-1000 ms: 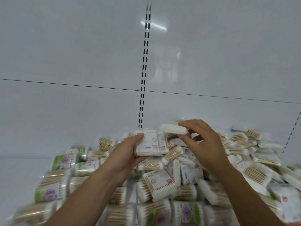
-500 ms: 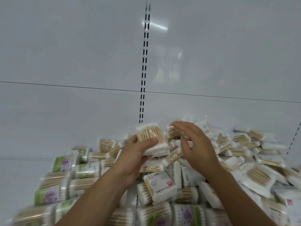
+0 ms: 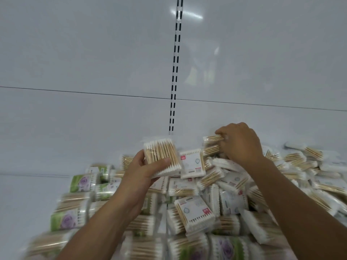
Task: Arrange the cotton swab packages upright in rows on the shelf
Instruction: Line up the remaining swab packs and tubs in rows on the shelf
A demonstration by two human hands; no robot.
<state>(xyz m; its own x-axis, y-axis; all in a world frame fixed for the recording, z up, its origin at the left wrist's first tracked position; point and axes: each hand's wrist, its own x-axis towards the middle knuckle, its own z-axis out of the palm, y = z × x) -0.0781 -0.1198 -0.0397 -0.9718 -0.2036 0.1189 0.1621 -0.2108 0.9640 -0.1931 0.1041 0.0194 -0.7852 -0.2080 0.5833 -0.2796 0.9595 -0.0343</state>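
Observation:
A big loose heap of cotton swab packages (image 3: 206,196) covers the white shelf (image 3: 28,194). My left hand (image 3: 142,175) grips a small stack of clear packages (image 3: 161,156) with wooden sticks showing, held above the heap at its middle. My right hand (image 3: 240,143) reaches to the back of the heap, its fingers curled over a package (image 3: 212,138) that lies near the back wall. A white-labelled package (image 3: 192,163) leans upright just right of the held stack.
Round green-labelled swab tubs (image 3: 82,182) lie on their sides at the left and along the front. The white back panel (image 3: 93,119) carries a slotted upright strip (image 3: 175,72) at the middle. Bare shelf shows at the far left.
My right hand has moved right and back, from beside the left hand's stack to a package at the rear of the heap. The left hand keeps its stack, nearly still.

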